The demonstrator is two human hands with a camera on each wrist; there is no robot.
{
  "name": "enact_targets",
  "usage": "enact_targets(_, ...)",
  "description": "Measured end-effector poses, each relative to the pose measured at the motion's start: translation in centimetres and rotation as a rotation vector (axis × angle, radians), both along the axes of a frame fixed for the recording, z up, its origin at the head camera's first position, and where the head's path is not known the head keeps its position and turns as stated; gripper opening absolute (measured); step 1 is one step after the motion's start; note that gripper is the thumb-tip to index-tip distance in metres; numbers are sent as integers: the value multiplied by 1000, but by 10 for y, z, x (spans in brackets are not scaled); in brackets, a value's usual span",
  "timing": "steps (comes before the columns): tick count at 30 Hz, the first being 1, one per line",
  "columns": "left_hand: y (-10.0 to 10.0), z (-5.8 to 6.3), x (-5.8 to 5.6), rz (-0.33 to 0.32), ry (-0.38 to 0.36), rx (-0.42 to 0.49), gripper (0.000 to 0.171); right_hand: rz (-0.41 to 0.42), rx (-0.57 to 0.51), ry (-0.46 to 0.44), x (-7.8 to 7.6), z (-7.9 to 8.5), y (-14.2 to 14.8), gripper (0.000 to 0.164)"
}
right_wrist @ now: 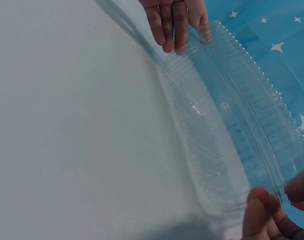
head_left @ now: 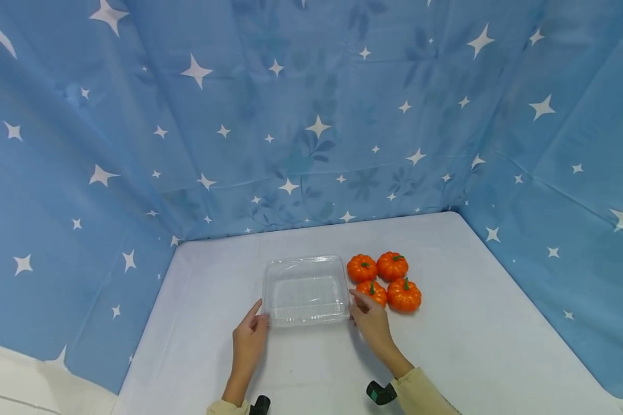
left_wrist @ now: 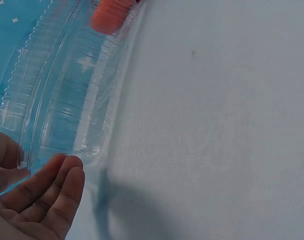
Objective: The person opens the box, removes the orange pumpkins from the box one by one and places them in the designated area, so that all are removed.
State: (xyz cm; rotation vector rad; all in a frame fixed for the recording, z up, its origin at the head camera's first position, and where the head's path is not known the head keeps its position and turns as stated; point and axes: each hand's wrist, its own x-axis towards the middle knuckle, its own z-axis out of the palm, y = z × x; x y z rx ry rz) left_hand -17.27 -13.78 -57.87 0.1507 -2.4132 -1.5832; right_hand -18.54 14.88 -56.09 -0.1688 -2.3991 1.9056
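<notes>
A clear plastic clamshell box (head_left: 306, 294) lies closed in the middle of the white table. My left hand (head_left: 249, 341) pinches the rim of the box at its near left corner. At the near right corner my right hand (head_left: 375, 328) grips the same rim between thumb and fingers. From the side, the left wrist view has the box (left_wrist: 66, 100) with its ribbed walls, and the fingers (left_wrist: 64, 192) curl at its lower end. In the right wrist view both hands hold opposite ends of the box (right_wrist: 227, 115), and nothing shows inside it.
Several small orange pumpkins with green stems, one of them a front pumpkin (head_left: 404, 295), cluster just right of the box, beside my right hand. The white table (head_left: 477, 323) is bordered by a blue star-patterned curtain (head_left: 311, 115) at the back and sides.
</notes>
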Motion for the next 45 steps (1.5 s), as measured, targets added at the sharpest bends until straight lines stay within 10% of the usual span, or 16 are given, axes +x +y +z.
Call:
enact_targets(23,2,-2,1,-48,-9,-6,47,58,-27,-15,2,0,4,52)
enact_targets(34,10,-3,-4,-234,-51,58,66,45,92,-40,1,8,2,56)
enact_targets(45,7,-9,-1,-243,-10,-50,76,103,109,16,9,5,4,51)
